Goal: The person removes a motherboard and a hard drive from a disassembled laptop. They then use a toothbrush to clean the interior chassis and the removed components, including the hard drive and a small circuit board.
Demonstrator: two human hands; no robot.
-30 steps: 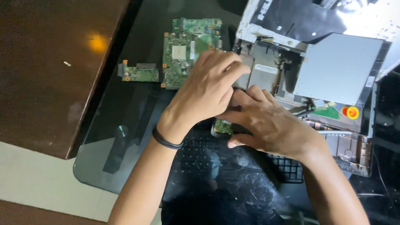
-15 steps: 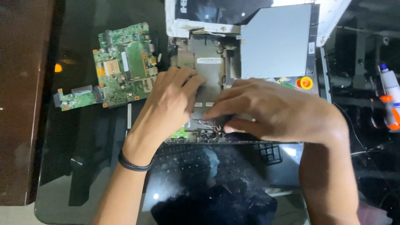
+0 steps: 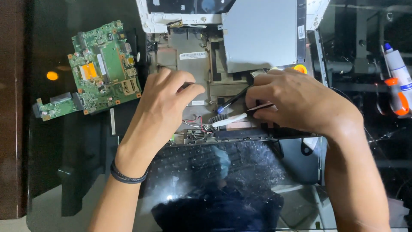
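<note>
while left hand (image 3: 165,101) presses chassis (image 3: 195,71), right hand (image 3: 296,101) pinches toothbrush (image 3: 229,120).

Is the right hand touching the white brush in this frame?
Touching. The head view shows the right hand pinching the handle of the white brush between its fingers, with no gap.

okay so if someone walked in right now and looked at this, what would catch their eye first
Probably the two hands in the middle, over an opened laptop chassis: the right hand holds a white brush and a dark pen-like tool, while the left hand rests on the chassis. Next, the bright green circuit board lying at upper left on the dark glass table.
</note>
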